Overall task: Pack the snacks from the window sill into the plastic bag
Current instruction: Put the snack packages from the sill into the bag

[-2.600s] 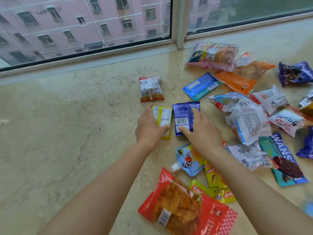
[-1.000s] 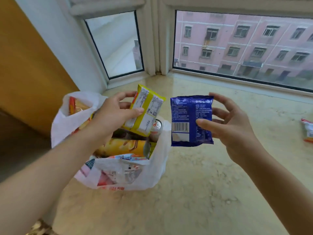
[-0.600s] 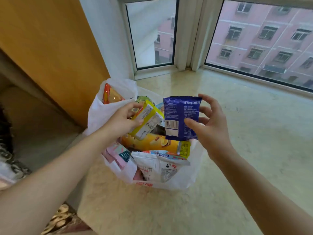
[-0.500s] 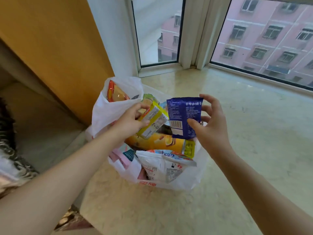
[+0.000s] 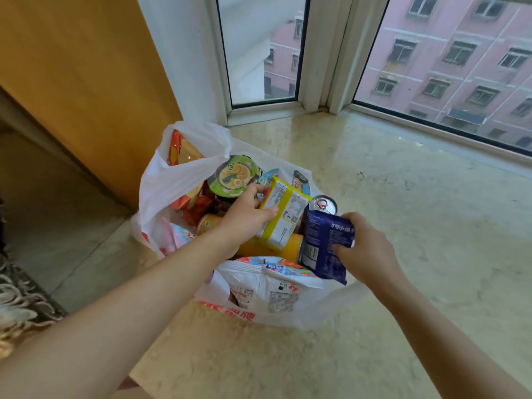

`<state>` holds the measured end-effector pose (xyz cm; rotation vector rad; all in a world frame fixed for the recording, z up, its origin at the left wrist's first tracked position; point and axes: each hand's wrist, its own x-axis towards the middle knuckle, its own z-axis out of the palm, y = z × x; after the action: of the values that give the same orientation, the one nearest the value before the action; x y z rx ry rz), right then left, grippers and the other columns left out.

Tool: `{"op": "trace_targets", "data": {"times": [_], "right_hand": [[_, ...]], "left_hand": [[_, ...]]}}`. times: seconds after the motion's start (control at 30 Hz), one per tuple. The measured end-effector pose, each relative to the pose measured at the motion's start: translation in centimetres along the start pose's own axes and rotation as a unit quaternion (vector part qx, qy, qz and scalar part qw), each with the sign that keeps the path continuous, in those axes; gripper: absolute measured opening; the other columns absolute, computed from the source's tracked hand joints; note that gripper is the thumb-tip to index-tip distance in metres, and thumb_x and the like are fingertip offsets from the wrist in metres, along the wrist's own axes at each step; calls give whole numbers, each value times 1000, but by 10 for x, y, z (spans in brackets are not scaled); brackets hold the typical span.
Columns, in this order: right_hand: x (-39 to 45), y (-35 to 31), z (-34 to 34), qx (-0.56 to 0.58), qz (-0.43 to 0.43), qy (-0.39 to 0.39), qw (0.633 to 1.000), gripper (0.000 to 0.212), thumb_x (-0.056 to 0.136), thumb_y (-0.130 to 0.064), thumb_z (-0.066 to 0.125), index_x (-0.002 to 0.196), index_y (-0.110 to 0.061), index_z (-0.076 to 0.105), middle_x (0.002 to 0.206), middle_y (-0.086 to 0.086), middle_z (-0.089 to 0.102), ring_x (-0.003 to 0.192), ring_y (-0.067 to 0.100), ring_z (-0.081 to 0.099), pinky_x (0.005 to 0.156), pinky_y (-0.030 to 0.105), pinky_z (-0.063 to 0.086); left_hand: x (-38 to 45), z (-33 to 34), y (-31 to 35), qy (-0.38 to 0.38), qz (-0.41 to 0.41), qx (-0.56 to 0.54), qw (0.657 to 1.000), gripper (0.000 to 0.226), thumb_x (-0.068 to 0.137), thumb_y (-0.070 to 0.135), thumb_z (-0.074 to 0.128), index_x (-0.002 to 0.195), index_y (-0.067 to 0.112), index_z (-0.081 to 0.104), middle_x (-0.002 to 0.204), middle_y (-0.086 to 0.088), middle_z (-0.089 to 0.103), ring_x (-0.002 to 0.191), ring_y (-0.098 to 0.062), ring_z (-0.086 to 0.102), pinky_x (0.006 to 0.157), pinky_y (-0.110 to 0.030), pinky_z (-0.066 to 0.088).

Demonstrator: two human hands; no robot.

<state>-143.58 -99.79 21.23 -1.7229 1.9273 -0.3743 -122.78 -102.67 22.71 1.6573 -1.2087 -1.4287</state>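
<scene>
While bagged: 2 hands (image 5: 247, 217), 2 packets (image 5: 283, 214).

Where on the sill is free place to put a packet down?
Bare sill lies right of the bag up to the window, and in front of the bag. Inside the bag it is crowded.

Behind the left grip (image 5: 244, 214), the yellow packet (image 5: 283, 214) hides part of the orange tube (image 5: 267, 250). The blue packet (image 5: 325, 246) in the right grip (image 5: 364, 249) covers most of the can (image 5: 324, 204); its print is too blurred to read. Items deep in the plastic bag (image 5: 172, 182) are hidden.
</scene>
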Motion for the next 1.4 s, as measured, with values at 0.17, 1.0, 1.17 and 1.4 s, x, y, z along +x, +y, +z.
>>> {"op": "trace_targets", "data": {"times": [0.17,1.0,1.17,1.4], "right_hand": [[4,10,2,-167,6,-103,980,27,96,-36,43,111,-17,55,113,11,64,104,31,58,70,31,38],[-16,52,-88,-207,-444,227,842,35,86,-28,65,54,-19,54,55,-8,46,56,16,56,107,64,23],[-19,58,-76,-159,-454,254,839,34,87,-23,66,56,-16,54,58,-4,48,57,19,54,99,51,41],[-25,73,-75,-132,-425,209,871,17,90,-29,62,88,-16,73,102,1,70,104,22,66,92,42,49]], "left_hand": [[-3,16,-3,-15,1,17,1000,54,93,3,57,131,35,36,118,-5,64,98,-19,66,83,-37,56],[4,75,1,-86,129,323,934,61,72,15,81,118,26,41,82,3,62,80,-17,62,74,-37,53],[1,92,-1,-39,193,504,841,37,76,32,79,95,14,52,88,-3,64,82,-23,60,63,-33,45],[7,101,10,-60,204,656,724,13,91,14,57,104,13,61,93,-4,66,79,-22,60,56,-30,38]]}}
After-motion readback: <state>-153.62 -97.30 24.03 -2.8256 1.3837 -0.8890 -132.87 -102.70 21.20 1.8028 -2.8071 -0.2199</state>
